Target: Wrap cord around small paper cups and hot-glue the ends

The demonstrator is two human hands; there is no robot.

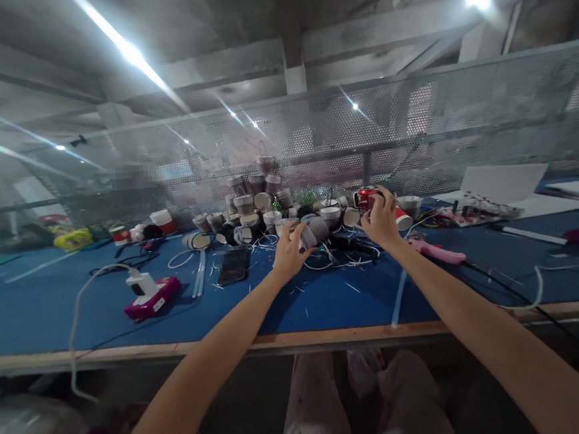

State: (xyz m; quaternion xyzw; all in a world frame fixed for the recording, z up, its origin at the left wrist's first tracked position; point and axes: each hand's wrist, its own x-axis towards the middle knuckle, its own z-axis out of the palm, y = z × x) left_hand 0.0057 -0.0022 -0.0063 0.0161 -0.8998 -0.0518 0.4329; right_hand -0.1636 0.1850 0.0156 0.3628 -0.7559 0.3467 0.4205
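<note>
My left hand (289, 250) is closed around a grey cup-shaped piece (315, 232), tilted on its side above the blue table. Farther right, my right hand (383, 221) is raised with its fingers around a small red, can-like object (366, 198); its exact kind is unclear. Just behind my right hand lies a red and white paper cup (404, 218). A pink glue gun (437, 251) rests on the table to the right of that hand. Between and behind my hands are several cups, dark cords and white scraps.
Stacked grey cups (245, 204) stand at the back before a perforated metal screen (332, 126). A dark phone (232, 265) lies left of my left hand. Farther left is a purple power strip (152, 300) with a white charger (143, 285). White boards (502, 180) stand at the right.
</note>
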